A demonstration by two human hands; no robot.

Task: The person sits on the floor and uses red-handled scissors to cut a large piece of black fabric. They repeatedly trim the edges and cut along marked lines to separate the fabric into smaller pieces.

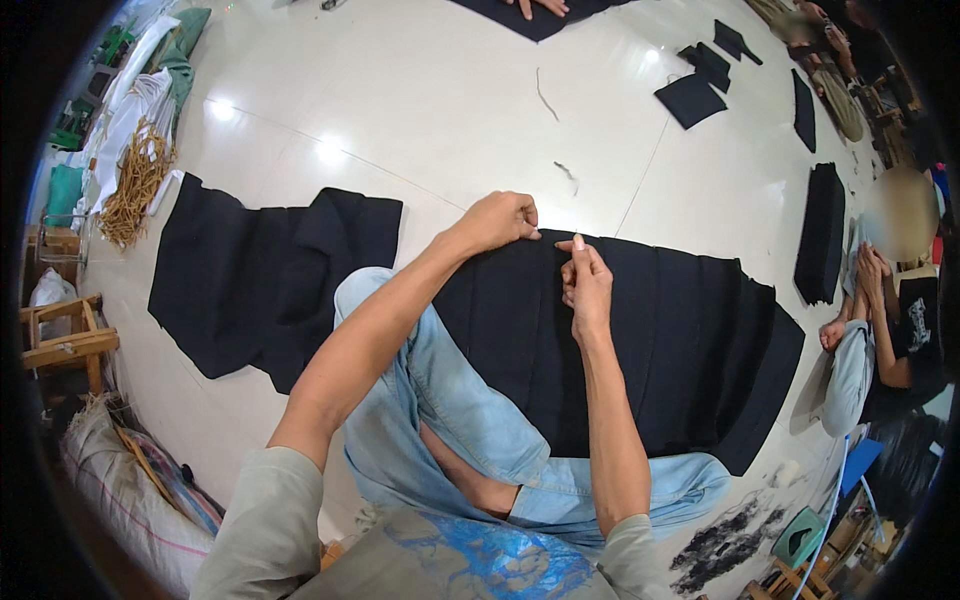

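A wide piece of black fabric (630, 330) with several crosswise seams or folds lies over my lap and the floor in front of me. At its far edge my left hand (500, 222) is closed, with thumb and fingertips pinching the fabric's edge. Just to the right, my right hand (588, 285) is raised over the fabric with curled fingers. Its thumb and forefinger come together near the same edge, and whatever they hold is too small to make out. Another black fabric piece (265, 270) lies rumpled on the floor to the left, partly behind my left forearm.
Smaller black pieces (692, 98) and a folded black stack (820, 235) lie on the pale floor (440, 110). A person (870, 320) sits at the right; another's hand (535, 8) rests on black fabric ahead. Left are tan cords (135, 185), a wooden stool (68, 345) and a sack (125, 490).
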